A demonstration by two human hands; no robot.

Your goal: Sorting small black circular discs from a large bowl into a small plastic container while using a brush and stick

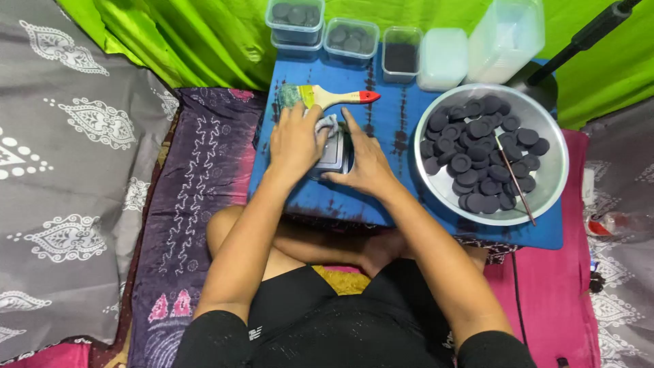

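1. Looking down from the head camera, a seated person leans both bare hands onto a small grey box-shaped device (335, 154) in the middle of a low blue table (381, 197).
2. The device's long axis appears to run away from the person, toward the far table edge; most of it is hidden beneath the hands.
3. The left hand (294, 141) lies flat over the device's left and top, pressing a crumpled pale cloth (328, 123) onto it, fingers curled around the cloth.
4. The right hand (366, 162) cups the device's right side, fingers closed against it and index finger pointing forward.
5. Just beyond the hands lies a paintbrush (325, 97), lengthways left to right, with its red handle tip to the right.
6. To the right, near but apart, sits a metal bowl (555, 160) of dark round discs (478, 153) with a thin stick (516, 179) leaning in it.
7. Clear plastic containers (351, 39) line the far edge.
8. Bare blue surface remains between the device and bowl, and along the near edge.
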